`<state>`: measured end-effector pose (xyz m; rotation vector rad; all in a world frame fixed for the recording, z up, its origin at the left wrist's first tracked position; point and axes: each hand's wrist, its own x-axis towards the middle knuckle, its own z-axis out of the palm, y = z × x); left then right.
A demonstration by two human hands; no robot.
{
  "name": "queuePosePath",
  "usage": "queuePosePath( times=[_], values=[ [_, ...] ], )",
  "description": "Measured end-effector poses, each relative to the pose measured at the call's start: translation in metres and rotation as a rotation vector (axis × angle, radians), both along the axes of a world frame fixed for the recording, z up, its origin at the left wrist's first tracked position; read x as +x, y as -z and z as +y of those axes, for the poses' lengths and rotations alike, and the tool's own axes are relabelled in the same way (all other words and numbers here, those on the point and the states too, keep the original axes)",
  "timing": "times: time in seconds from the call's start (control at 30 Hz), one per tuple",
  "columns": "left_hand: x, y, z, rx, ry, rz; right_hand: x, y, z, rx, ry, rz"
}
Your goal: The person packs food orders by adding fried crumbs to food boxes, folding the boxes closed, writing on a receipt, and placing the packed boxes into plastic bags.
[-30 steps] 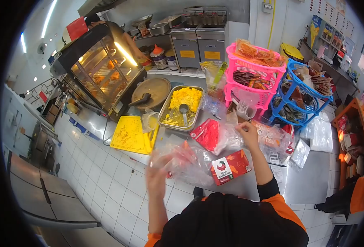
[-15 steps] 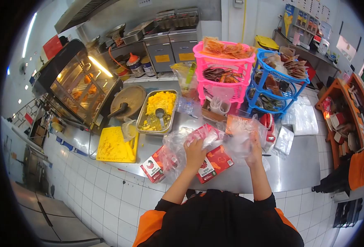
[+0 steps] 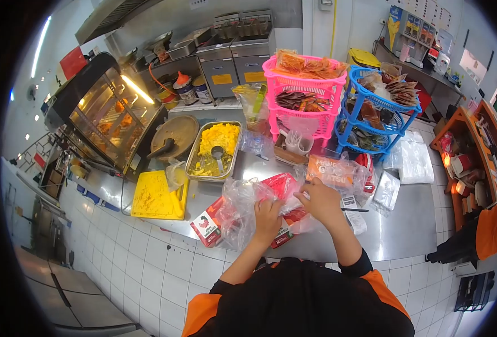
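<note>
My left hand (image 3: 267,218) is closed on a clear plastic bag (image 3: 243,203), which lies crumpled around several red and white food boxes. One red box (image 3: 205,227) stands at the left, partly under the plastic. Just below my hands, another red box (image 3: 283,236) is mostly covered by plastic. A further red box (image 3: 281,183) lies behind my fingers. My right hand (image 3: 320,200) is beside my left, fingers pinched on the clear plastic over the boxes. Behind it lies an orange printed packet (image 3: 331,171).
A steel tray (image 3: 229,177) of yellow food with a scoop and a yellow cutting board (image 3: 159,195) are at the left. Pink (image 3: 305,84) and blue (image 3: 388,105) tiered baskets rise at the back. A pen (image 3: 355,210) and plastic packs (image 3: 387,189) lie right.
My right hand has moved left from beside the orange packet to near my left hand, bringing clear plastic over the boxes. The orange packet and the pen are now more exposed.
</note>
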<state>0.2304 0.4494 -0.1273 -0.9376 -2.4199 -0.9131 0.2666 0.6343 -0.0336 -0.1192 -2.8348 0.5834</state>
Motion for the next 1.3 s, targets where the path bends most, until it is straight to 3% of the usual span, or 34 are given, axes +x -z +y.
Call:
queuePosePath(
  times=[0.23,0.33,0.43,0.63,0.73,1.03,1.17,1.3],
  values=[
    [0.011,0.003,-0.002,0.018,-0.008,0.042,0.000,0.015,-0.029,-0.123,0.066,0.093],
    [0.012,0.006,-0.004,-0.008,-0.024,0.054,0.002,0.047,-0.022,-0.014,0.058,-0.005],
    [0.010,0.009,-0.003,-0.008,-0.024,0.055,0.002,0.059,-0.012,-0.258,-0.029,-0.114],
    [0.012,0.009,-0.005,-0.069,-0.030,-0.004,-0.002,0.066,-0.006,-0.539,0.037,0.178],
    [0.012,0.004,-0.006,-0.089,-0.001,-0.057,-0.005,0.079,0.003,-0.898,0.056,0.145],
    [0.003,-0.007,0.014,0.034,0.055,-0.048,0.010,0.058,-0.002,-1.052,0.009,0.096],
    [0.006,-0.019,0.017,0.052,0.065,-0.241,0.017,0.068,-0.002,-0.747,0.032,0.209],
    [-0.006,0.017,0.020,0.071,0.207,-0.197,0.032,0.047,-0.017,-0.566,-0.028,0.263]
  ],
)
